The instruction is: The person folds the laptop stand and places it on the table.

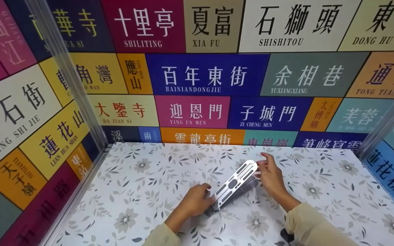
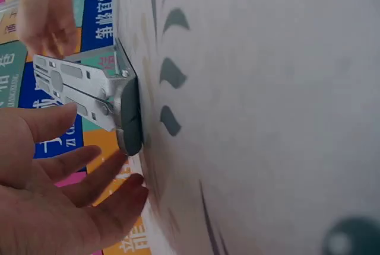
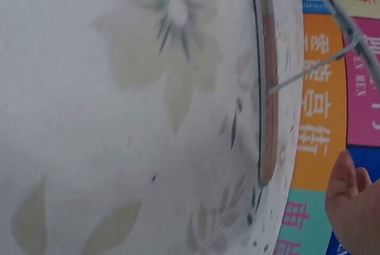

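Note:
A folding metal stand (image 1: 238, 180) stands hinged half apart on the table, its slotted silver upper plate tilted up over a darker base (image 1: 246, 188). In the right wrist view a thin strut (image 3: 312, 71) links the two parts. My left hand (image 1: 196, 200) is at the low, hinged end; in the left wrist view its thumb lies close along the plate and the other fingers are spread loosely. Beside the raised end is my right hand (image 1: 271, 177), fingertips right at the plate's edge. Its fingers look relaxed in the right wrist view.
A white tabletop (image 1: 142, 191) with a grey leaf and flower print lies under the stand. Walls with colourful place-name panels (image 1: 207, 75) enclose it at the back and sides. Clear corner posts (image 1: 70, 75) rise at the back left and right.

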The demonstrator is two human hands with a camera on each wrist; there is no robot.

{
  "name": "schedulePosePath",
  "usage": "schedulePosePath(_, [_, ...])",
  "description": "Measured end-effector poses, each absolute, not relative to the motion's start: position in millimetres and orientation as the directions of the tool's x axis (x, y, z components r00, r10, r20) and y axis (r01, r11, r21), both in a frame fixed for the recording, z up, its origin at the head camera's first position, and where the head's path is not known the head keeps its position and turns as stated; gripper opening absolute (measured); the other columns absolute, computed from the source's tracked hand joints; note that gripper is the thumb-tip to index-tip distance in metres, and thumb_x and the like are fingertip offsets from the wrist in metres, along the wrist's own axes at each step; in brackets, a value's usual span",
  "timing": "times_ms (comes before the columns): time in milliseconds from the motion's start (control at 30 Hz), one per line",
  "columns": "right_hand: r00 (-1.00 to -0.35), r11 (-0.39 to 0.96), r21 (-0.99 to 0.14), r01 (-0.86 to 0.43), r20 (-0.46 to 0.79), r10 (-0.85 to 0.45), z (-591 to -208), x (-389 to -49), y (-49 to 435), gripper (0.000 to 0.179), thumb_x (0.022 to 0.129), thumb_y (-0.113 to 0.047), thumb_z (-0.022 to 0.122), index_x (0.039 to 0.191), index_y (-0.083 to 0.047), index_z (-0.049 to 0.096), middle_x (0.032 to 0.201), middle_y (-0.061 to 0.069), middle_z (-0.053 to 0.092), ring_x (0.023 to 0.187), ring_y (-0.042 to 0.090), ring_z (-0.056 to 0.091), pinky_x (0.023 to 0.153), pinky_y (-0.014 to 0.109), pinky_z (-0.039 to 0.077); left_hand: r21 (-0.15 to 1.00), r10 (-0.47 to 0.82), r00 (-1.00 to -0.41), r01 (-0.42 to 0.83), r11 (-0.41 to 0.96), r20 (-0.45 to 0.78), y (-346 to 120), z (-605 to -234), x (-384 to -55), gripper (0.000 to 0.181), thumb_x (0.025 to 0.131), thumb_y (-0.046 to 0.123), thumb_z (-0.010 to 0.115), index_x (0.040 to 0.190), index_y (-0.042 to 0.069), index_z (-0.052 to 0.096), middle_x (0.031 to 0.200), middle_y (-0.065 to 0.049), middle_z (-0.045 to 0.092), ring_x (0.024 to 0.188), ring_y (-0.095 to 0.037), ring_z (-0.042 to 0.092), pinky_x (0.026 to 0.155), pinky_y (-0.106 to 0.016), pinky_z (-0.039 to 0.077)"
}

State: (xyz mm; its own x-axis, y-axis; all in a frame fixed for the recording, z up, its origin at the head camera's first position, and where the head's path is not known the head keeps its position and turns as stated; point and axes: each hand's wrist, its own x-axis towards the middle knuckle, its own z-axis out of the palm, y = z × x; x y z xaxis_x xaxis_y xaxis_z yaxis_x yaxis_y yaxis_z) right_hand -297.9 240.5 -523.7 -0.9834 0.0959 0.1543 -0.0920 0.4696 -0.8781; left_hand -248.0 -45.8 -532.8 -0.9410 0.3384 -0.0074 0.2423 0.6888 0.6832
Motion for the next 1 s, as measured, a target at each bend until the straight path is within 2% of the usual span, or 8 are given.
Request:
schedulePosePath(133, [-0.964, 0.658, -0.717, -0.230, 0.260, -0.053, -537, -309, 255, 0.052, 0.103, -0.010, 0.058, 0.152, -0.009, 0.042, 0.135, 0.021, 0.062, 0.120, 0.038, 0.063, 0.100, 0.054, 0.052, 0.553, 0.320, -0.947, 0.251, 0.794, -0.029, -47, -527, -229, 0.051, 0.092, 0.033, 0.073, 0.131, 0.002, 0.062, 0.117, -0.016, 0.066, 0.108, -0.031, 0.062, 0.093, -0.052, 0.054])
schedulePosePath(200, [-0.941, 0.720, -0.620, -0.313, 0.306, -0.145, -542, -312, 262, 0.056, 0.097, -0.010, 0.068, 0.150, -0.009, 0.048, 0.138, 0.019, 0.062, 0.127, 0.039, 0.059, 0.106, 0.056, 0.047, 0.444, 0.292, -0.955, 0.243, 0.862, -0.043, -44, -525, -219, 0.051, 0.089, 0.037, 0.076, 0.127, 0.004, 0.065, 0.120, -0.017, 0.065, 0.111, -0.037, 0.062, 0.090, -0.057, 0.053])
schedulePosePath(267, [-0.920, 0.748, -0.549, -0.374, 0.319, -0.226, -547, -315, 267, 0.059, 0.091, -0.014, 0.076, 0.146, -0.009, 0.054, 0.139, 0.017, 0.062, 0.130, 0.039, 0.057, 0.109, 0.057, 0.044, 0.339, 0.256, -0.966, 0.226, 0.913, -0.046, -39, -523, -208, 0.049, 0.085, 0.039, 0.079, 0.119, 0.005, 0.068, 0.115, -0.015, 0.064, 0.106, -0.036, 0.062, 0.085, -0.059, 0.053])
schedulePosePath(467, [-0.909, 0.768, -0.487, -0.416, 0.223, -0.352, -555, -323, 277, 0.071, 0.076, -0.024, 0.089, 0.141, -0.013, 0.061, 0.140, 0.011, 0.064, 0.135, 0.038, 0.053, 0.115, 0.058, 0.038, 0.146, 0.179, -0.983, 0.181, 0.973, 0.032, -27, -523, -191, 0.050, 0.078, 0.042, 0.085, 0.109, 0.005, 0.073, 0.105, -0.012, 0.063, 0.102, -0.033, 0.061, 0.087, -0.063, 0.049])
schedulePosePath(567, [-0.923, 0.786, -0.487, -0.379, 0.138, -0.360, -558, -325, 279, 0.074, 0.075, -0.029, 0.090, 0.142, -0.019, 0.061, 0.142, 0.006, 0.064, 0.135, 0.036, 0.053, 0.116, 0.057, 0.038, 0.126, 0.143, -0.988, 0.149, 0.981, 0.049, -24, -525, -192, 0.045, 0.076, 0.040, 0.085, 0.104, 0.006, 0.074, 0.102, -0.010, 0.064, 0.102, -0.033, 0.061, 0.091, -0.067, 0.046])
schedulePosePath(733, [-0.937, 0.810, -0.492, -0.320, 0.040, -0.346, -556, -328, 279, 0.071, 0.073, -0.033, 0.091, 0.138, -0.024, 0.065, 0.137, 0.000, 0.067, 0.129, 0.031, 0.057, 0.113, 0.055, 0.041, 0.161, 0.091, -0.996, 0.086, 0.983, -0.023, -20, -526, -198, 0.033, 0.077, 0.033, 0.083, 0.094, 0.005, 0.077, 0.099, -0.011, 0.071, 0.100, -0.039, 0.067, 0.096, -0.075, 0.042])
schedulePosePath(800, [-0.940, 0.813, -0.496, -0.305, 0.020, -0.341, -553, -328, 279, 0.070, 0.071, -0.033, 0.092, 0.136, -0.025, 0.066, 0.132, -0.002, 0.069, 0.125, 0.029, 0.058, 0.112, 0.054, 0.043, 0.156, 0.082, -0.995, 0.073, 0.985, -0.052, -18, -525, -200, 0.030, 0.078, 0.032, 0.083, 0.092, 0.006, 0.078, 0.101, -0.012, 0.073, 0.099, -0.041, 0.069, 0.097, -0.077, 0.041])
schedulePosePath(1000, [-0.913, 0.805, -0.455, -0.381, 0.048, -0.405, -549, -327, 278, 0.061, 0.072, -0.031, 0.092, 0.128, -0.018, 0.072, 0.126, 0.000, 0.072, 0.117, 0.028, 0.061, 0.105, 0.053, 0.047, 0.119, 0.101, -0.990, 0.089, 0.989, -0.096, -16, -524, -201, 0.032, 0.081, 0.032, 0.082, 0.098, 0.005, 0.078, 0.106, -0.016, 0.074, 0.095, -0.041, 0.073, 0.093, -0.078, 0.044])
